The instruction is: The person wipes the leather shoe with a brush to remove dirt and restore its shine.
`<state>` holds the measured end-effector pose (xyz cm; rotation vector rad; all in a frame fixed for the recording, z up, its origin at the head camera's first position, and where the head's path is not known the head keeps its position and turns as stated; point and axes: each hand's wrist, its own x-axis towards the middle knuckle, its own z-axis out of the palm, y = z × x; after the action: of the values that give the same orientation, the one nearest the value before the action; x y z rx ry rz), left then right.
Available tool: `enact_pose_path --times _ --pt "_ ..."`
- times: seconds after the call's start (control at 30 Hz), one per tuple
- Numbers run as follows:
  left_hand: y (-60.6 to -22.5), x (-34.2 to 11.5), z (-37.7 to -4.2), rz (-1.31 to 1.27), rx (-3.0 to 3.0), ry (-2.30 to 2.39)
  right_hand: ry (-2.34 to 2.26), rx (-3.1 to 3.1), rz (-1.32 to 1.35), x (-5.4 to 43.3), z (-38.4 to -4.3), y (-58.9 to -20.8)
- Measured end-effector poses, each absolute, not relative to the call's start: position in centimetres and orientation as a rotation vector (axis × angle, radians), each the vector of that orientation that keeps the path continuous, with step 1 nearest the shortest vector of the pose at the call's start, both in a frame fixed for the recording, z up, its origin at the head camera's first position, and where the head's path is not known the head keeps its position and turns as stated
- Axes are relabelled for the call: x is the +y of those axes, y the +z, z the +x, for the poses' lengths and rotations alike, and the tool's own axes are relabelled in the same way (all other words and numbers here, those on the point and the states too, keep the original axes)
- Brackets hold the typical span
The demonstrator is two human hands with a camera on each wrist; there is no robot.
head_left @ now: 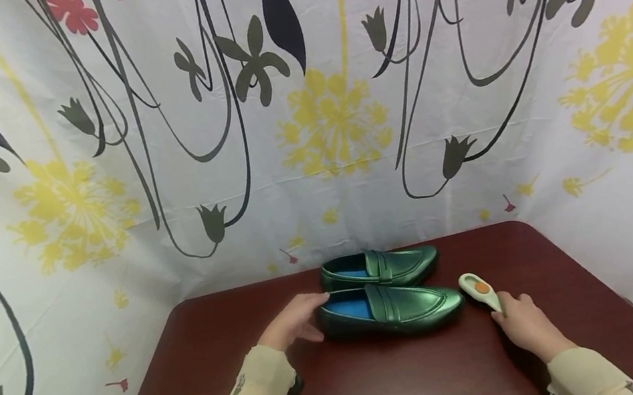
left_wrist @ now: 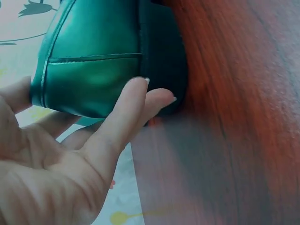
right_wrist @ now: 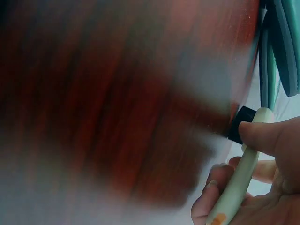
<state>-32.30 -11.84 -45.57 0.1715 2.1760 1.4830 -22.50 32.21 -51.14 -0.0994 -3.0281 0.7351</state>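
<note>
Two metallic green loafers with blue insoles lie side by side on the table, toes to the right. My left hand (head_left: 297, 321) is at the heel of the nearer loafer (head_left: 411, 309); the farther loafer (head_left: 407, 264) is just behind it. In the left wrist view, the fingers (left_wrist: 131, 98) are fairly straight and spread, their tips right at the green heel (left_wrist: 93, 84). My right hand (head_left: 525, 323) grips the near end of a pale green handled tool (head_left: 478, 287) with an orange oval, close beside the nearer toe. A dark block (right_wrist: 241, 124) shows on this tool near my thumb.
The glossy dark red-brown table (head_left: 409, 380) has rounded far corners. White cloth (head_left: 306, 212) printed with flowers hangs behind it and along both sides, close to the table's edges.
</note>
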Motion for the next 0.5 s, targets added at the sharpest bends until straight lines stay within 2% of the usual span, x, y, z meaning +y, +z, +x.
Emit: enact_pose_path --times 0.5 --pt "-46.44 -11.97 -31.51 0.228 2.584 1.306 0.502 -3.087 -0.189 32.82 -22.34 -50.29"
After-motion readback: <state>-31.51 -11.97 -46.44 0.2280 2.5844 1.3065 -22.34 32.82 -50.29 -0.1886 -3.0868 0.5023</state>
